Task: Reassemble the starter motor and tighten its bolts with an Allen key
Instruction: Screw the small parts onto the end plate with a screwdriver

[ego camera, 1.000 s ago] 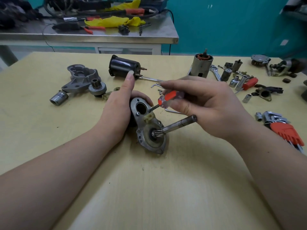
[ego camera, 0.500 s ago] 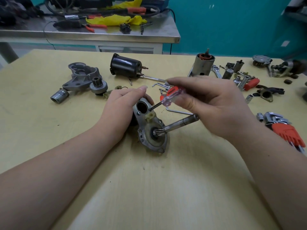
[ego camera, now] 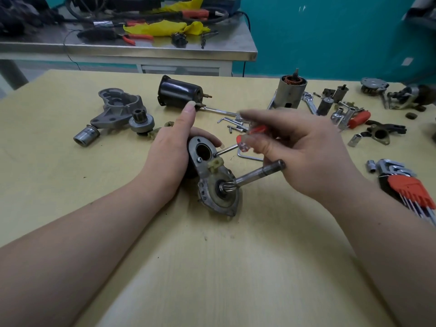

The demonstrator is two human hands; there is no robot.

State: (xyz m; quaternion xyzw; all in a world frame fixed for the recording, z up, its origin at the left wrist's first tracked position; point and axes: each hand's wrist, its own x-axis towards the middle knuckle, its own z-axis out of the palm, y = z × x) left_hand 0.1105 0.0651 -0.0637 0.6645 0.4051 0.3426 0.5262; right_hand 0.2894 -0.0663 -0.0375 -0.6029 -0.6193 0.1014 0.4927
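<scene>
Metal makes up nearly all of the starter motor subassembly (ego camera: 212,178), a cast plate with a toothed pinion and a steel shaft (ego camera: 259,172) sticking out toward the right hand; it is judged heavy for its size, rigid, and possibly slick with old grease. It lies on the desk (ego camera: 212,267) directly between the two hands. The left hand (ego camera: 169,156) wraps round its dark rear body, thumb over the plate's top edge and index finger stretched out straight beyond it. The right hand (ego camera: 299,152) pinches a small red-handled screwdriver (ego camera: 238,143) in blurred fingertips, its tip resting at a screw beside the plate's round opening. The safest hold is judged to be that rear body or the plate's rim, since the shaft would lever the piece over and the pale plastic tab (ego camera: 215,164) below the opening looks breakable. A folding Allen key set (ego camera: 405,185) lies just beyond the right wrist, loose keys and bolts (ego camera: 233,123) lie past the fingertips, and a black motor can (ego camera: 179,93) lies beyond the left index finger.
</scene>
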